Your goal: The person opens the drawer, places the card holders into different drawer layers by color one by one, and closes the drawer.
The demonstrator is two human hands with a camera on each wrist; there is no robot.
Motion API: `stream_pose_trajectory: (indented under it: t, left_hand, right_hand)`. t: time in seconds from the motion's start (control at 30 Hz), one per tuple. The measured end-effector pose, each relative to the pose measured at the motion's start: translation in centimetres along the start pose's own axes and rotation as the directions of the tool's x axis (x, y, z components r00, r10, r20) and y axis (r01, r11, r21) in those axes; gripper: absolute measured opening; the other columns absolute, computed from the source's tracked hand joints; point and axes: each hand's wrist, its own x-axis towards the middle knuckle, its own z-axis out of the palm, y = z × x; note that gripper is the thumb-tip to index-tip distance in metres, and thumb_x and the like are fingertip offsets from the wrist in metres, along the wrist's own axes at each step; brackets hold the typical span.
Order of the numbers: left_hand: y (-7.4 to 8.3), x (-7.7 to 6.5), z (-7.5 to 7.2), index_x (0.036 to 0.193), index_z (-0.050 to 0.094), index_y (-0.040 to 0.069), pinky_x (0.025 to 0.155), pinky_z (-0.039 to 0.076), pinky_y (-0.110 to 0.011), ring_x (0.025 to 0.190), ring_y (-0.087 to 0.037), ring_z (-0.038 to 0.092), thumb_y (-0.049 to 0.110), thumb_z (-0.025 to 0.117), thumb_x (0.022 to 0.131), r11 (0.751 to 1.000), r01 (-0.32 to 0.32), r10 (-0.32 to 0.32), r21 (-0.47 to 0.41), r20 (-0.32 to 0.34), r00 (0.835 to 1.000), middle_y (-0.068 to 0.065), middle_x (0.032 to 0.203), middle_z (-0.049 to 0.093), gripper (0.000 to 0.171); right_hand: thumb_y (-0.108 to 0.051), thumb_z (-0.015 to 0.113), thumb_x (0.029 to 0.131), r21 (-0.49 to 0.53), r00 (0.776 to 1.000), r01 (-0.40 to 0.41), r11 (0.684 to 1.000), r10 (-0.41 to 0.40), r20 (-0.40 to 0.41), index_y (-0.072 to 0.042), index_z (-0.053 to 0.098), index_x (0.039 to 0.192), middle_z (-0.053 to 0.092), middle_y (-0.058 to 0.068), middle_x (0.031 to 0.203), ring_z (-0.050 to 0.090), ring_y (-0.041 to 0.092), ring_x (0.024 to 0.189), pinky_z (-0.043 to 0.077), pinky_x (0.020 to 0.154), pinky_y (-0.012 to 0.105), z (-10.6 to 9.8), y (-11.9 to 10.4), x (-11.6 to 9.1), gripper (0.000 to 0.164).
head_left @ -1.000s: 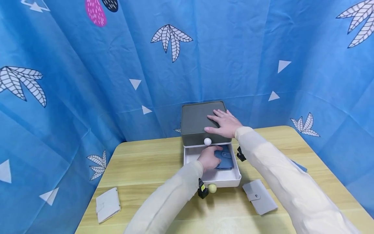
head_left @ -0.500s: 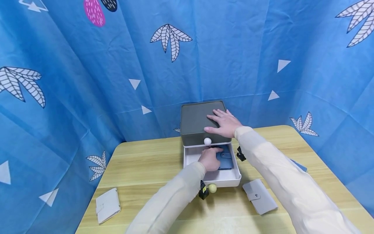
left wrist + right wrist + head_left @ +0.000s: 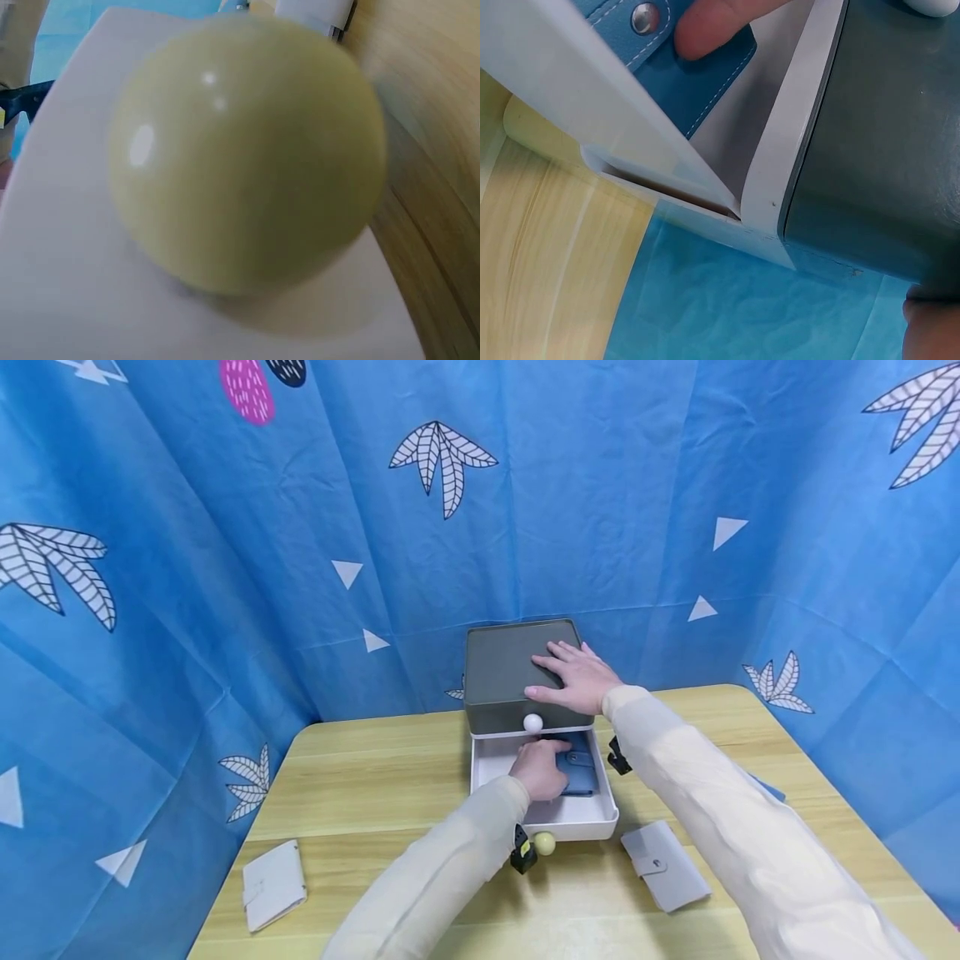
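Inside the pulled-out white drawer lies a blue wallet with a snap strap. My left hand reaches into the drawer from the front, its index finger stretched over the wallet. In the right wrist view a fingertip rests on the wallet beside its metal snap. My right hand lies flat, fingers spread, on top of the dark grey drawer box. The drawer's yellowish round knob fills the left wrist view and hides the left fingers there.
A light grey snap wallet lies right of the drawer, and a white one sits at the table's left. Something blue shows behind the right forearm. The upper drawer's white knob is above the lower drawer. A blue curtain hangs behind.
My left thumb and fingers have shifted slightly on the blue wallet, uncovering a bit more of it. The right hand stays in place on the box.
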Motion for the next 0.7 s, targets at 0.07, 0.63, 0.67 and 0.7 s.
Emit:
stream_pose_trajectory:
  t: [0.07, 0.63, 0.67, 0.7]
  left_hand:
    - [0.0, -0.1, 0.0, 0.126, 0.065, 0.012, 0.100, 0.042, -0.035, 0.118, -0.027, 0.054, 0.009, 0.066, 0.079, 1.000, -0.005, 0.005, 0.004, -0.008, 1.000, -0.003, 0.126, 0.063, 0.047]
    - [-0.7, -2.7, -2.5, 0.127, 0.062, 0.005, 0.104, 0.039, -0.033, 0.124, -0.022, 0.049, 0.027, 0.065, 0.090, 0.988, -0.152, 0.152, -0.007, 0.036, 0.988, -0.006, 0.127, 0.061, 0.043]
    - [-0.8, -3.1, -2.9, 0.126, 0.063, 0.005, 0.104, 0.039, -0.033, 0.124, -0.021, 0.049, 0.027, 0.065, 0.090, 0.984, -0.176, 0.176, -0.002, 0.035, 0.984, -0.005, 0.126, 0.062, 0.042]
    - [-0.9, -3.4, -3.3, 0.124, 0.064, 0.005, 0.103, 0.040, -0.033, 0.123, -0.021, 0.050, 0.027, 0.066, 0.090, 0.980, -0.200, 0.199, 0.001, 0.029, 0.979, -0.005, 0.124, 0.063, 0.041]
  right_hand:
    - [-0.080, 0.036, 0.084, 0.004, 1.000, 0.002, 1.000, -0.002, 0.001, -0.025, 0.035, 0.150, 0.021, 0.009, 0.158, 0.013, 0.025, 0.146, 0.000, 0.117, 0.047, 0.0, -0.1, 0.1, 0.086]
    - [-0.080, 0.036, 0.084, 0.002, 1.000, 0.013, 1.000, -0.013, -0.003, -0.025, 0.035, 0.150, 0.022, 0.010, 0.158, 0.014, 0.026, 0.146, 0.001, 0.117, 0.049, 0.1, 0.1, 0.3, 0.086]
    - [-0.080, 0.036, 0.084, -0.001, 1.000, 0.012, 1.000, -0.012, -0.002, -0.025, 0.035, 0.150, 0.022, 0.010, 0.158, 0.014, 0.026, 0.146, 0.001, 0.117, 0.049, 0.2, 0.1, 0.3, 0.086]
    - [-0.080, 0.036, 0.084, -0.002, 1.000, 0.012, 1.000, -0.012, -0.001, -0.025, 0.035, 0.150, 0.022, 0.010, 0.158, 0.014, 0.026, 0.146, 0.001, 0.117, 0.049, 0.2, 0.1, 0.3, 0.086]
